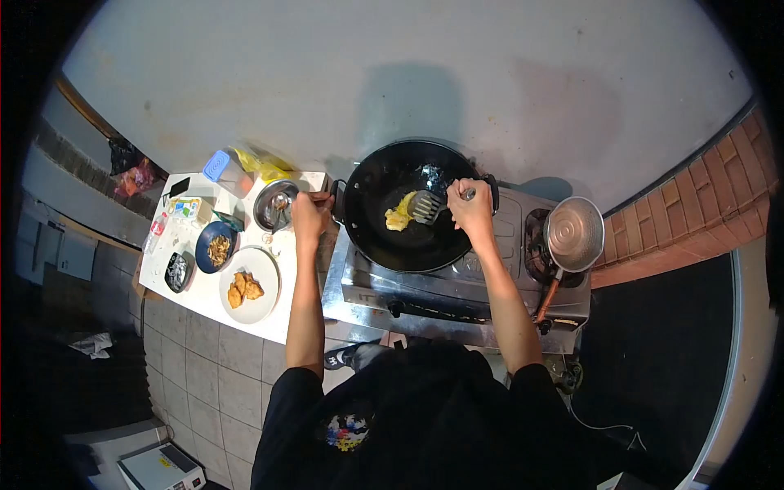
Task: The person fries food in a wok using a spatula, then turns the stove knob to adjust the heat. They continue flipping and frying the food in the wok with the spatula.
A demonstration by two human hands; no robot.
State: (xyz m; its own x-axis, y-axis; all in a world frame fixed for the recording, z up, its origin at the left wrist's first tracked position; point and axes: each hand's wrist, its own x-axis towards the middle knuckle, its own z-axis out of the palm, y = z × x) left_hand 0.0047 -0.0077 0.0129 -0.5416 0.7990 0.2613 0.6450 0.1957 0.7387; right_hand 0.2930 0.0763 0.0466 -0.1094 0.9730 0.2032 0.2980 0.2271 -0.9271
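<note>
Spatula (425, 207) clasped, right hand (471, 205); left hand (310, 216) beside wok (384, 249).

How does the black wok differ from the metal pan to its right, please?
The black wok is wider, while the metal pan is smaller. The wok is dark; the pan is coppery-grey and dimpled. The wok has short side handles, whereas the pan has one long orange-brown handle. Both are round and sit on the stove.
</note>
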